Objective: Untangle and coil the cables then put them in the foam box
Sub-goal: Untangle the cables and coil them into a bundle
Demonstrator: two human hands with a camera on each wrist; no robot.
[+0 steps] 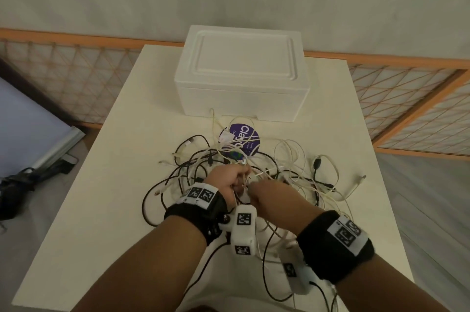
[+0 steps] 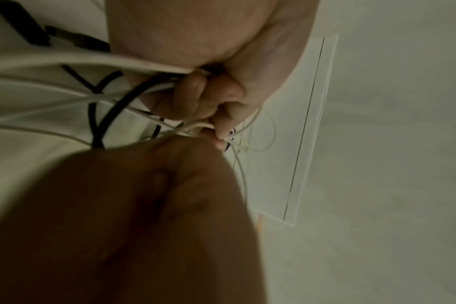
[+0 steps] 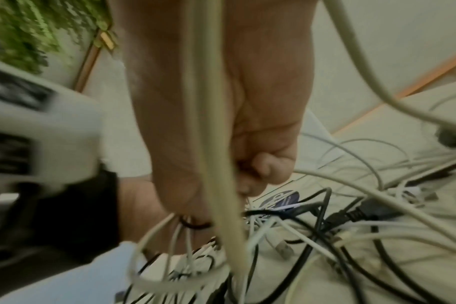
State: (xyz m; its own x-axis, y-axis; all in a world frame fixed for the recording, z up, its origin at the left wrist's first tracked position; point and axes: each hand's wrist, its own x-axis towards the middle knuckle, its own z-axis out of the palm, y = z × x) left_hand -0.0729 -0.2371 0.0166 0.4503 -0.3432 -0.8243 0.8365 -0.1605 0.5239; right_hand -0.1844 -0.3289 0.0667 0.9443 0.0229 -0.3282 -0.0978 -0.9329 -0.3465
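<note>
The cables (image 1: 244,179), black and white, lie in a tangled heap on the table (image 1: 106,184), under and around both hands. The left hand (image 1: 227,183) pinches white strands at the heap's middle; the right hand (image 1: 269,196), touching it, grips white strands too. Beyond the hands stands the box (image 1: 241,75), lid on, with a purple disc (image 1: 240,137) between it and the heap.
</note>
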